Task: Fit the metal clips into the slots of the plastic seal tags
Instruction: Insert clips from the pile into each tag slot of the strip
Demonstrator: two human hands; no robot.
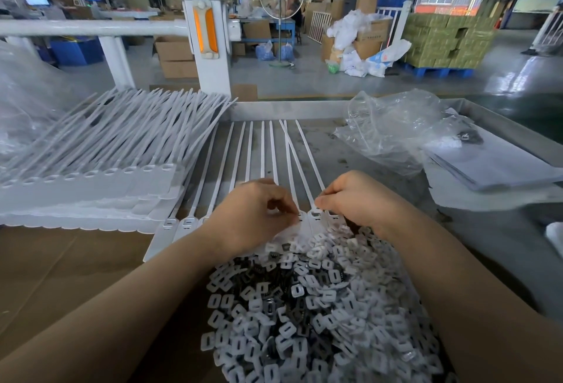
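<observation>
A row of white plastic seal tags lies on the grey table, its long tails pointing away from me and its flat heads under my hands. A big heap of small metal clips fills the near centre. My left hand has curled fingers and pinches something small at a tag head; the pinched thing is too small to name. My right hand pinches at the same spot from the right, its fingertips on the tag's tail base.
A thick stack of seal tags sits at the left. Crumpled clear plastic bags and flat packets lie at the right. Brown cardboard covers the near left. A white railing post stands beyond the table's far rim.
</observation>
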